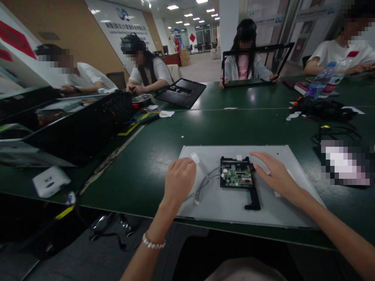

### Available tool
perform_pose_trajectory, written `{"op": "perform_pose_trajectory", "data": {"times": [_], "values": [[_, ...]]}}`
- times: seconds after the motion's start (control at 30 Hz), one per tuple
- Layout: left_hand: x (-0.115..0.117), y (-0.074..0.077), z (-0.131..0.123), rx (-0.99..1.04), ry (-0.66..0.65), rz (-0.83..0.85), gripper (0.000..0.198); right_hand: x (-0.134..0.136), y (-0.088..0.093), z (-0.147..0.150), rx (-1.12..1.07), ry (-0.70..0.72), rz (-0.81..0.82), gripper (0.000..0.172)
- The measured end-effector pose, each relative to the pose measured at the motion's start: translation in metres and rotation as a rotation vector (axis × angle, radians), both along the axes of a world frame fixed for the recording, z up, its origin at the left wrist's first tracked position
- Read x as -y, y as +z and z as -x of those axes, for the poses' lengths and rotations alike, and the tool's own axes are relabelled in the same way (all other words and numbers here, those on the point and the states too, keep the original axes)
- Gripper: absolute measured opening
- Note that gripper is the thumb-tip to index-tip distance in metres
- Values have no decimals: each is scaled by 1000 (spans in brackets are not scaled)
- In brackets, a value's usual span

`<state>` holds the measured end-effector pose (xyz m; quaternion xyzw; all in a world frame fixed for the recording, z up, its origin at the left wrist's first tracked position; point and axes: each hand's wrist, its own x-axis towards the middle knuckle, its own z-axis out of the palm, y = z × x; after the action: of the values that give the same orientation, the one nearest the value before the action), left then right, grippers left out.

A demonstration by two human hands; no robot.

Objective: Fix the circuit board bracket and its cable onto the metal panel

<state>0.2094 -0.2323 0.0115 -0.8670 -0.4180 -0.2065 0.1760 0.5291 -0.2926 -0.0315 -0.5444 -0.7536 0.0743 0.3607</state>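
In the head view a light grey flat panel (234, 214) lies in front of me on the table. Near its middle is a black plastic bracket (254, 197) bearing a green circuit board (238, 178). Grey cables (205, 183) run left from the board. My left hand (180, 177) is closed over the panel's left part, fingers curled inward; a small white piece (195, 157) shows at its fingertips, and whatever it grips is hidden. My right hand (275, 175) is open beside the bracket's right edge, thumb and fingers apart, with nothing in it.
A large black casing (84, 128) and a white box (51, 181) stand left. Wires (146, 116) lie beyond. Right are a pixelated object (345, 162), black cables (336, 132) and bottles (320, 80). Opposite, a person holds a black frame (258, 48); several others sit around.
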Motion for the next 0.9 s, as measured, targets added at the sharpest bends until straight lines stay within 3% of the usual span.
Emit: {"op": "perform_pose_trajectory", "data": {"times": [0.17, 0.3, 0.43, 0.57, 0.67, 0.9], "values": [[47, -10, -22, -62, -105, 4, 14, 25, 23, 38, 279, 219, 7, 41], [64, -17, -26, -78, -71, -12, 17, 42, 32, 78, 409, 221, -47, 43], [76, -25, -24, -76, -64, 18, 20, 44, 24, 111, 451, 182, -80, 44], [84, -30, -21, -39, -65, 39, 21, 37, 12, 131, 399, 172, -110, 29], [87, -30, -20, 18, -59, 54, 19, 33, 7, 135, 332, 153, -112, 19], [84, -30, -16, 209, 4, 129, 15, 31, -1, 133, 258, 128, -169, 17]]}}
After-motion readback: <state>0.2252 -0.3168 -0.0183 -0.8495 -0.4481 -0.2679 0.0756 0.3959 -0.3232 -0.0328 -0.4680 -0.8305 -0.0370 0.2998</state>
